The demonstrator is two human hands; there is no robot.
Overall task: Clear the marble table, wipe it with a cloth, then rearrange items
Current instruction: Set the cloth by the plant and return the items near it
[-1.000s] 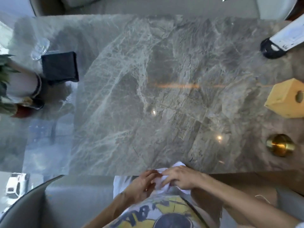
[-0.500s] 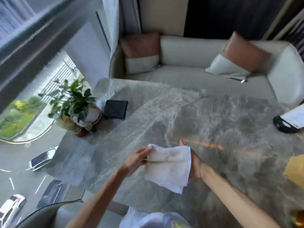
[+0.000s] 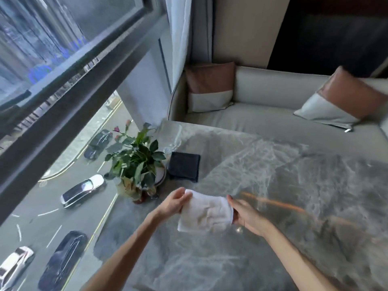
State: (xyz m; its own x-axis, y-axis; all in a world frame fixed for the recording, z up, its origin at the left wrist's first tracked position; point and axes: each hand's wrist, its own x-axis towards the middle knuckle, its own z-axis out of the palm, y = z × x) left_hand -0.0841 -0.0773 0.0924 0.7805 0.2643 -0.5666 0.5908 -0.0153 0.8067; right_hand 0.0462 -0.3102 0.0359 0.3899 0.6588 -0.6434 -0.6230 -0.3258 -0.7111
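Two bare arms reach out over the marble worktop [image 3: 283,185] from the near edge. The left hand [image 3: 175,201] and the right hand [image 3: 244,213] hold a white cloth [image 3: 206,214] between them, up in the air above the near left part of the worktop. The grip of the left hand is closed on the cloth's top left corner, pinching it with thumb and fingers. The grip of the right hand is closed on the cloth's right edge, with the fingers behind it. The cloth hangs down flat, a bit wrinkled, and does not touch the marble.

A little farther on, by the left edge, stands a potted plant [image 3: 136,162] with green leaves and a few pink buds. Just beside it to the right lies a dark folded napkin [image 3: 184,165], flat on the marble. Behind those two, near the far left corner, stands a clear glass [image 3: 174,137], hard to see well.

Past the far edge of the worktop is a pale sofa [image 3: 262,120] with two brown and white cushions, one [image 3: 210,87] at its left end and one [image 3: 336,99] toward the right. On the left a big window [image 3: 52,59] looks down on a street with cars [image 3: 83,190].
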